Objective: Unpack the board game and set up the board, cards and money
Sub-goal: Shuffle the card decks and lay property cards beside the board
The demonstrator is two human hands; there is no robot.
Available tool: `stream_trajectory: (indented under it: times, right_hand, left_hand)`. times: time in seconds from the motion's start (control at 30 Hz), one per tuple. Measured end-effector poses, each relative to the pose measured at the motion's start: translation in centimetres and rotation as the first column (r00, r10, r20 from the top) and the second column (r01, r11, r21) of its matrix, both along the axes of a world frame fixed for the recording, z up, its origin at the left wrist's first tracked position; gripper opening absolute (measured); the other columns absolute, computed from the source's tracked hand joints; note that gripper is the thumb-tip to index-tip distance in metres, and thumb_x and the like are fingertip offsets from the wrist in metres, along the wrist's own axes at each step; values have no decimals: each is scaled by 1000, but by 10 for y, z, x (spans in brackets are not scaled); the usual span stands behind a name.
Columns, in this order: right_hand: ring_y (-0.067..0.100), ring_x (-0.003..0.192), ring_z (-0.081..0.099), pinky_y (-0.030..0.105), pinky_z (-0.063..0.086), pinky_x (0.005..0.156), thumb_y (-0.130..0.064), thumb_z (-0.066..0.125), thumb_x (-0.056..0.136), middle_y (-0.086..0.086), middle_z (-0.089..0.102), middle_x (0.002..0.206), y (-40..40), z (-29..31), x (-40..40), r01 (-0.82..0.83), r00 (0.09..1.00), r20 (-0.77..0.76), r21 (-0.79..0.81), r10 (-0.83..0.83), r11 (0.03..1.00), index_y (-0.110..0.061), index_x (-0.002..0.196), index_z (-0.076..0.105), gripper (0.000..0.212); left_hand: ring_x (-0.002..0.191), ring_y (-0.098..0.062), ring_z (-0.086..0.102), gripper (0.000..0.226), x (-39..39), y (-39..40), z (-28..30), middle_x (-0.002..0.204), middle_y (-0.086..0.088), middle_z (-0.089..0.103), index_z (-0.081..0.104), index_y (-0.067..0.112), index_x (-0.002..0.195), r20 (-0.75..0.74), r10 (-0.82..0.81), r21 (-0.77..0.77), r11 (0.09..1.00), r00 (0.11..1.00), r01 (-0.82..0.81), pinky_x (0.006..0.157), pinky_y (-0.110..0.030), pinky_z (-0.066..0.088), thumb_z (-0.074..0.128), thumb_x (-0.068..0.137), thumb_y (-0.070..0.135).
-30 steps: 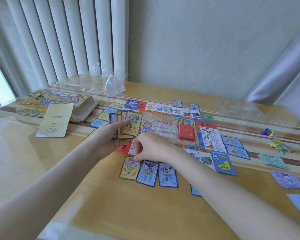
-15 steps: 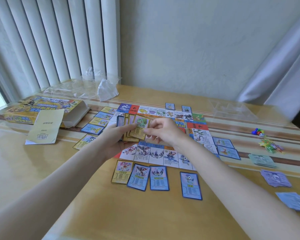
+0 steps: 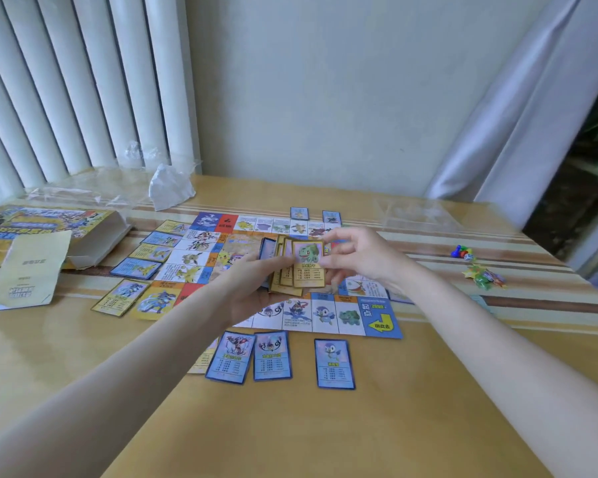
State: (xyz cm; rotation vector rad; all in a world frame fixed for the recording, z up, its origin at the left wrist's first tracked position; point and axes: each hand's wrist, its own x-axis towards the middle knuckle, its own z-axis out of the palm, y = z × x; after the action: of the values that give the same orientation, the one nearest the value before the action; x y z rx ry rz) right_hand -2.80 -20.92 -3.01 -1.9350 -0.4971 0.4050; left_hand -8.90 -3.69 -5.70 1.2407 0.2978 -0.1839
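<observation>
My left hand (image 3: 252,288) is curled under a small fan of cards (image 3: 285,267), thumb across their lower faces, and my right hand (image 3: 356,257) pinches the top card (image 3: 308,262), the yellow-bordered one with the green creature, by its right edge. I hold both above the middle of the board (image 3: 201,257). These cards look light, thin and glossy, so I'd judge they will slide over each other readily and bend if squeezed. The edges are the place to take one, thumb on the face and fingertip behind, peeling it sideways off the fan. Too loose a grip below and the whole fan could slip apart.

Just below my hands, the board's near row has a green-creature square (image 3: 350,317) beside the blue corner. Nearer me, off the board's edge, three blue cards (image 3: 273,355) lie flat, with a gap beneath that square. Well to my left sits the open box (image 3: 49,229); far right, the pawns (image 3: 461,251).
</observation>
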Motion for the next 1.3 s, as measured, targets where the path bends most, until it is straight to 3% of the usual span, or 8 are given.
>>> stream_trajectory:
  times: [0.13, 0.27, 0.4, 0.5, 0.73, 1.07, 1.17, 1.3]
  right_hand:
    - [8, 50, 61, 18, 49, 47, 1, 64, 84, -1, 67, 58, -13, -1, -1, 9, 998, 63, -22, -8, 1000, 0, 88, 66, 5]
    - [16, 52, 60, 22, 49, 48, 8, 63, 82, 8, 60, 66, -37, 4, -5, -28, 998, -51, -98, 23, 995, -7, 111, 57, 34]
    - [22, 58, 63, 24, 56, 56, 12, 62, 81, 8, 59, 63, -60, 2, -22, -192, 972, -204, -384, 119, 903, -2, 105, 57, 28]
    - [20, 57, 63, 23, 56, 56, 12, 64, 80, 6, 61, 62, -69, -10, -37, -185, 967, -240, -436, 85, 881, -4, 98, 57, 25]
    - [15, 49, 62, 23, 54, 51, 5, 69, 79, 7, 62, 62, -76, -28, -51, -138, 983, -169, -433, 70, 891, -8, 90, 56, 22]
    - [6, 41, 55, 19, 45, 44, 1, 68, 81, 7, 60, 63, -58, -34, -52, -130, 991, -51, -499, 121, 857, -9, 97, 55, 23]
    - [6, 39, 53, 21, 44, 44, -4, 70, 81, 7, 60, 66, -55, -33, -49, -122, 991, -30, -577, 128, 807, -13, 97, 55, 24]
    - [11, 47, 54, 22, 41, 44, -21, 74, 78, 1, 60, 64, -51, -30, -47, -95, 982, 31, -771, 186, 630, -18, 99, 54, 29]
  left_hand:
    - [71, -21, 70, 21, -3, -8, -2, 77, -13, 73, 54, 2, 104, 3, -24, 10, 1000, 1000, 24, 65, -33, 59, 63, 86, 10]
    - [66, -21, 69, 12, -5, -14, -3, 73, -11, 70, 53, 7, 94, 8, 56, 15, 998, 998, -56, 63, -34, 59, 62, 87, 9]
    - [66, -20, 69, 12, -10, -22, -11, 70, -9, 72, 58, 4, 97, -14, 47, 4, 999, 999, -47, 64, -33, 59, 61, 88, 11]
    - [68, -20, 69, 9, -19, -32, -17, 75, -9, 71, 60, 5, 94, -15, 49, -2, 999, 999, -49, 60, -30, 59, 61, 88, 12]
    - [60, -18, 70, 13, -35, -38, -15, 68, -8, 72, 58, 4, 99, 5, 57, -22, 998, 998, -57, 49, -27, 56, 61, 88, 11]
    - [78, -24, 69, 37, -41, -31, -15, 91, -14, 69, 52, 1, 121, -15, 92, -6, 996, 996, -92, 53, -29, 58, 63, 87, 13]
    - [80, -25, 69, 37, -42, -27, -14, 92, -15, 69, 51, 1, 121, -12, 100, -18, 995, 995, -100, 54, -30, 58, 62, 88, 12]
    - [79, -25, 68, 29, -43, -25, -14, 89, -14, 69, 55, 1, 116, 1, 95, -27, 995, 995, -95, 62, -32, 59, 60, 89, 11]
